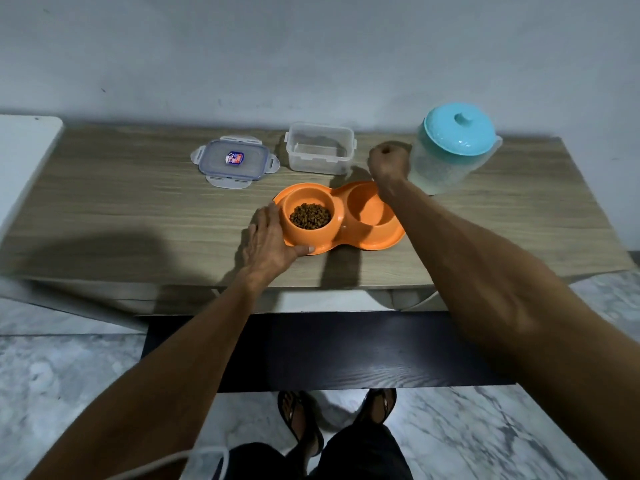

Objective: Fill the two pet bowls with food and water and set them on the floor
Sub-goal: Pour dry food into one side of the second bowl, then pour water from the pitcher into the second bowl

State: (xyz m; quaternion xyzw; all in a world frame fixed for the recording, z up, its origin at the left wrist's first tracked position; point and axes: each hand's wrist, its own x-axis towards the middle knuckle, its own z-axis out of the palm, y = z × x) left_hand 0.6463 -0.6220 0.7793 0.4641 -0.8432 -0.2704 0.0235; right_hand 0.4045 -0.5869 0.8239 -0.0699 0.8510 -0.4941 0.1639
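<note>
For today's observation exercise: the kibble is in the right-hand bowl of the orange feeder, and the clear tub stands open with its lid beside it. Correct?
Not quite. The head view shows the kibble in the left-hand bowl of the orange feeder; the right-hand bowl holds none. The clear tub does stand open, its lid beside it.

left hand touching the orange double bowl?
Touching. Head view: the left hand lies against the left end of the orange double bowl, thumb on its front rim.

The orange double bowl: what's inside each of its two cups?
The orange double bowl has brown kibble heaped in its left cup. The right cup looks empty, with no food visible, but the person's right forearm crosses its far edge, so part is hidden.
</note>
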